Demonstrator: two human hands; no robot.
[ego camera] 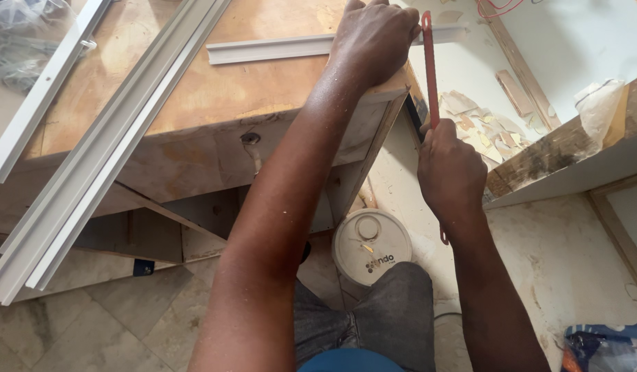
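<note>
1. Hands are apart, one on each side of a red saw blade (430, 69): the left hand (373, 41) lies on top of the workbench, the right hand (450, 172) is off its edge and nearer the body.
2. Left hand is pressed flat, palm down, over a pale metal strip (270, 49) at the right-hand corner of the wooden workbench (194, 103), fingers curled over the far side of the strip.
3. Metal strip lies across the benchtop; its short far end (449, 31) shows beyond the blade, past the bench edge.
4. Right hand is clenched in a fist around the near end of the saw blade, with a short red tail of the blade (443, 235) showing below the wrist.
5. Saw blade is thin and runs almost straight away from the person, its far end meeting the strip just beside the left hand's knuckles.
6. Long white metal rails (118, 131) lie slantwise across the left part of the bench, well apart from both hands.
7. Round pale bucket lid (371, 244) sits on the floor below the bench corner, just beyond the person's grey-clad knee (394, 310).
8. Rough wooden plank (559, 148) juts in from the right, with a scrap of crumpled paper (599, 103) on it.
9. Blue plastic bag (604, 348) lies on the floor at the bottom right.
</note>
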